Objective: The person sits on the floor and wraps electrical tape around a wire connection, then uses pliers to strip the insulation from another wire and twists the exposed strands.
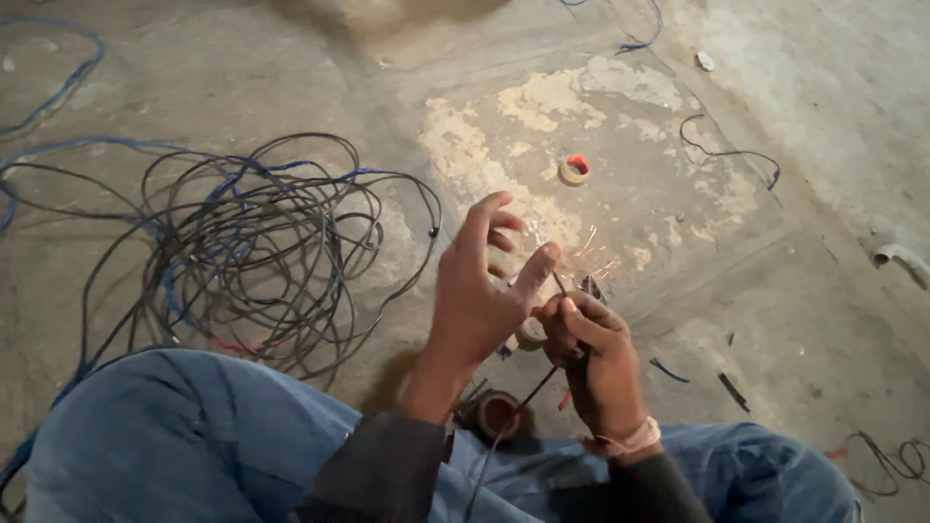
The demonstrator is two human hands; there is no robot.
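Person sits on the concrete floor (794, 291), knees in blue jeans (194, 436) at the bottom of the view, dark sleeves on both arms.

Right hand (591, 353): fingers closed around a thin dark wire (528, 392), gripping it near its upper end. The wire runs from that fist down and left, past a tape roll, toward the lap. Bare copper strands (596, 254) fan out just above the hands; whether they belong to the gripped wire I cannot tell for sure, since the fingers hide the join. A pale band sits on the right wrist.

Left hand (480, 300): fingers spread and open, not gripping. Thumb tip reaches toward the wire end, touching or just beside the right hand's knuckles; the other fingers stick up and clear.

Dark tape roll (499, 415) lies on the floor between the knees, just below the hands. A second, pale roll (530, 334) sits partly hidden behind the hands. A third tape roll (574, 169), tan with a red core, lies farther out on a patch of worn floor, well apart from both hands.

Left side: a big loose tangle of black and blue wire (252, 242) spreads over the floor, near the left knee. A short black wire scrap (727, 150) lies beyond the worn patch on the right. Small offcuts (731, 390) are scattered right of the right hand. A grey pipe end (901, 260) shows at the right edge.
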